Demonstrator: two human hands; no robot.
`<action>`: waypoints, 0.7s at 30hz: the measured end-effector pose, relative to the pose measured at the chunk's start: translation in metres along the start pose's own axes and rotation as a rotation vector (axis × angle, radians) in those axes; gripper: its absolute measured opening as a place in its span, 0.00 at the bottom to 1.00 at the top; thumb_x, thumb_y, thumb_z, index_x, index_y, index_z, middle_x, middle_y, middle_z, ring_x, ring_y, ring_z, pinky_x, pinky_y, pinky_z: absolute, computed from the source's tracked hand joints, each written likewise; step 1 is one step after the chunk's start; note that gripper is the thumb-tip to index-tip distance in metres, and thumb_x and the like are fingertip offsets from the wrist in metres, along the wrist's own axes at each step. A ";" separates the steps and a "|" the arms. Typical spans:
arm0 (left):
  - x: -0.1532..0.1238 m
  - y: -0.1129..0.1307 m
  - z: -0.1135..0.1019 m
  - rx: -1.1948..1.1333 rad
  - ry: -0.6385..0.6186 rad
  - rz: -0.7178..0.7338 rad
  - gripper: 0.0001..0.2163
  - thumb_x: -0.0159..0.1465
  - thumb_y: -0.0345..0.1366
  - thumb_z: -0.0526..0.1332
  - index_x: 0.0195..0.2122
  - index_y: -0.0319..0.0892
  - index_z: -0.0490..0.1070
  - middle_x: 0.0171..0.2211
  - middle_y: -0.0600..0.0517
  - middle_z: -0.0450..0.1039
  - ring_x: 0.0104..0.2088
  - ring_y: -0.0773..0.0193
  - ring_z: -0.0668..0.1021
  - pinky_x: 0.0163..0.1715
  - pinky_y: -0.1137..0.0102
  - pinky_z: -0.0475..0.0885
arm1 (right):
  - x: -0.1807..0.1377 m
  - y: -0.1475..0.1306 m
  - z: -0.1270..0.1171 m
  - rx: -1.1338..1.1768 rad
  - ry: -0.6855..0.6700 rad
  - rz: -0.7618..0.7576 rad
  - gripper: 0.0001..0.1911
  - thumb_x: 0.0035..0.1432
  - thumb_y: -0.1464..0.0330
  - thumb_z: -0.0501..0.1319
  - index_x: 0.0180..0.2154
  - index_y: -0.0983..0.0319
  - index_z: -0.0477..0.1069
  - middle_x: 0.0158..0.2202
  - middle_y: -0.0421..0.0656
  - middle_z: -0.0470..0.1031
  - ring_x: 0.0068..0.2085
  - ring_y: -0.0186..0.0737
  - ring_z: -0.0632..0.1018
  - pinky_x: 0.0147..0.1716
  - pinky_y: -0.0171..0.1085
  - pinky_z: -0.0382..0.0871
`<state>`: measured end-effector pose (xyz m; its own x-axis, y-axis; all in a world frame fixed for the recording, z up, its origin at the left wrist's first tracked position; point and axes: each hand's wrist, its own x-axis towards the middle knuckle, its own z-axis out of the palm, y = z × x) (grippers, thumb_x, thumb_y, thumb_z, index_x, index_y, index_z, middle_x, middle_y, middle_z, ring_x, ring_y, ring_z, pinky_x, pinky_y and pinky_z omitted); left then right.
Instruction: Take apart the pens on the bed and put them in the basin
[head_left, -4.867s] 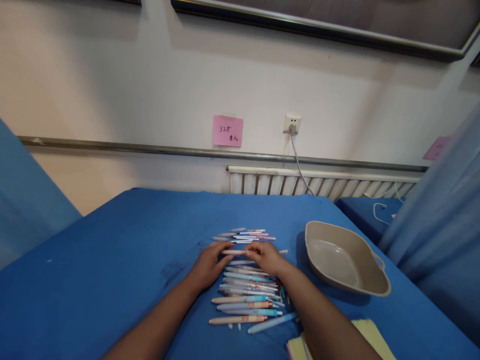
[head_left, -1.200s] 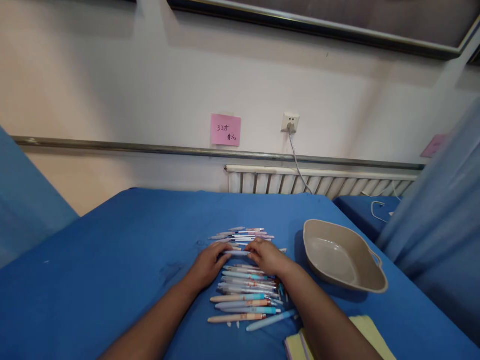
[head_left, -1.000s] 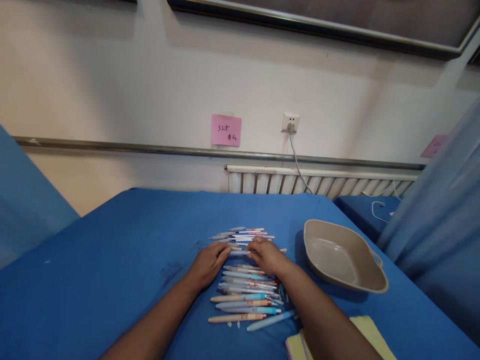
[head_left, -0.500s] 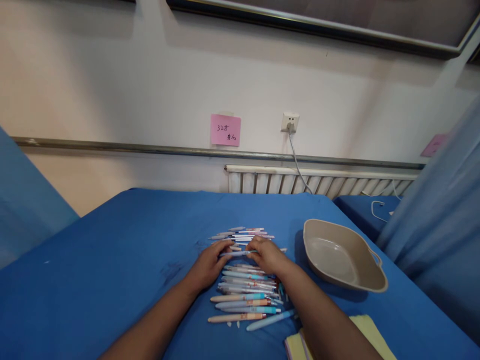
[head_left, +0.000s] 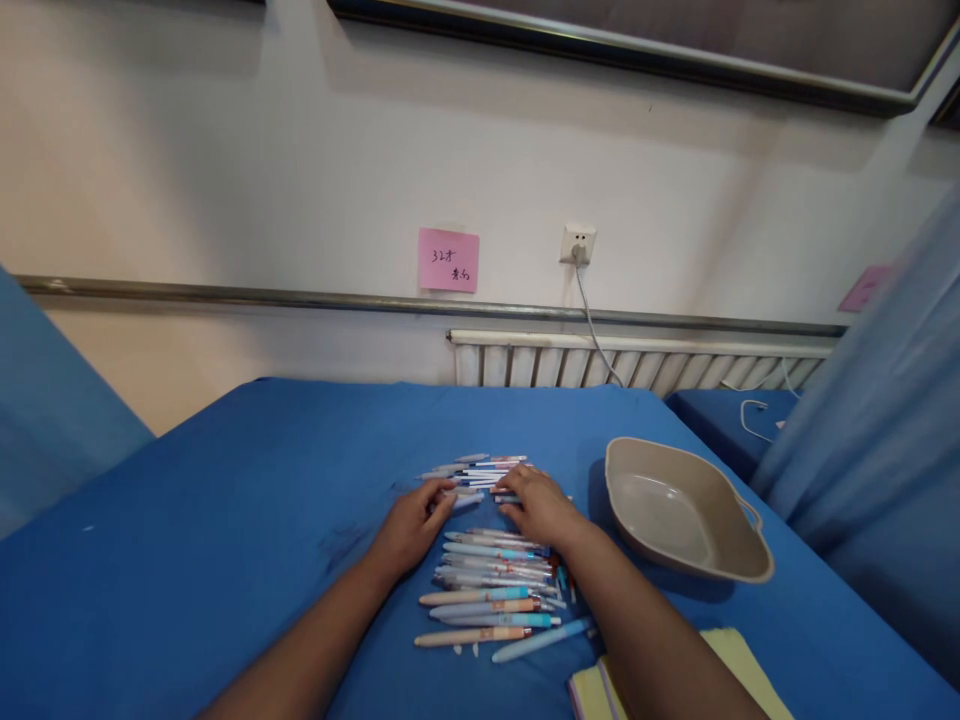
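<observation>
left hand (head_left: 412, 526) and right hand (head_left: 543, 507) hold separate pen parts (head_left: 469, 501).

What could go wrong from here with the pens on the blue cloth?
The bare right forearm lies close beside the slanted, slender light-blue pen and might knock it askew. The thin white sticks are bunched near the right hand, so a careless brush could scatter them.

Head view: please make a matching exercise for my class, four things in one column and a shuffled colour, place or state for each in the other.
Things:
1. left hand
2. pens
3. basin
4. cloth

Descriptions:
A. yellow
B. lying side by side between the forearms
C. beige-brown
D. holding a pale pen part

Pairs: 1-D, 2-B, 3-C, 4-A
</observation>
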<state>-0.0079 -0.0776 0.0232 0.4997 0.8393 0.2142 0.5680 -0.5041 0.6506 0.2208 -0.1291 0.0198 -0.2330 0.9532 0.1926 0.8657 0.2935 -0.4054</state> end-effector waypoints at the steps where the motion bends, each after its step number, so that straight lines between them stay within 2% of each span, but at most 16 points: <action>1: 0.000 0.000 0.002 -0.020 -0.007 0.015 0.16 0.62 0.44 0.53 0.46 0.41 0.69 0.30 0.52 0.76 0.29 0.63 0.76 0.30 0.71 0.68 | 0.000 -0.002 0.001 0.010 0.003 -0.024 0.17 0.55 0.66 0.60 0.48 0.58 0.68 0.48 0.45 0.70 0.50 0.41 0.69 0.50 0.39 0.58; 4: 0.000 -0.003 0.005 -0.034 0.007 0.031 0.16 0.62 0.43 0.55 0.47 0.41 0.69 0.33 0.51 0.76 0.32 0.62 0.77 0.34 0.69 0.70 | 0.001 -0.003 0.003 0.006 -0.022 -0.043 0.14 0.55 0.67 0.60 0.45 0.59 0.70 0.45 0.45 0.71 0.49 0.40 0.70 0.50 0.37 0.58; 7: 0.002 -0.011 0.006 0.004 0.061 0.015 0.15 0.60 0.41 0.56 0.46 0.41 0.69 0.36 0.49 0.76 0.35 0.60 0.77 0.37 0.67 0.70 | 0.001 0.000 0.005 -0.031 -0.044 0.007 0.10 0.56 0.69 0.59 0.41 0.59 0.72 0.43 0.45 0.72 0.48 0.40 0.71 0.49 0.36 0.59; 10: 0.004 -0.016 0.006 0.046 0.058 0.017 0.14 0.58 0.38 0.59 0.45 0.41 0.70 0.39 0.47 0.76 0.39 0.58 0.77 0.41 0.64 0.70 | 0.002 0.003 0.004 -0.066 -0.035 0.040 0.08 0.55 0.70 0.59 0.39 0.60 0.72 0.43 0.45 0.73 0.48 0.41 0.70 0.48 0.37 0.58; 15: 0.001 -0.012 0.006 0.099 0.051 0.146 0.16 0.57 0.33 0.60 0.48 0.41 0.69 0.44 0.46 0.74 0.45 0.56 0.74 0.48 0.61 0.66 | 0.004 -0.003 0.002 -0.056 -0.063 0.030 0.06 0.56 0.72 0.56 0.36 0.61 0.71 0.39 0.45 0.75 0.44 0.40 0.73 0.45 0.35 0.60; 18: -0.001 -0.009 0.007 0.077 0.031 0.174 0.16 0.58 0.33 0.60 0.49 0.43 0.69 0.44 0.46 0.74 0.46 0.57 0.73 0.49 0.61 0.67 | 0.003 -0.008 0.002 -0.019 -0.057 -0.003 0.07 0.56 0.71 0.57 0.38 0.61 0.71 0.39 0.44 0.76 0.43 0.40 0.74 0.43 0.34 0.61; 21: -0.002 -0.009 0.009 0.060 0.001 0.164 0.16 0.58 0.34 0.60 0.48 0.44 0.69 0.44 0.47 0.74 0.46 0.57 0.74 0.49 0.61 0.67 | 0.001 -0.005 0.002 -0.018 -0.048 -0.005 0.14 0.52 0.70 0.60 0.44 0.60 0.70 0.43 0.44 0.75 0.46 0.42 0.73 0.46 0.36 0.60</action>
<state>-0.0077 -0.0764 0.0103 0.5883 0.7451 0.3143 0.5169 -0.6454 0.5624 0.2150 -0.1294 0.0208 -0.2577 0.9544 0.1509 0.8724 0.2969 -0.3882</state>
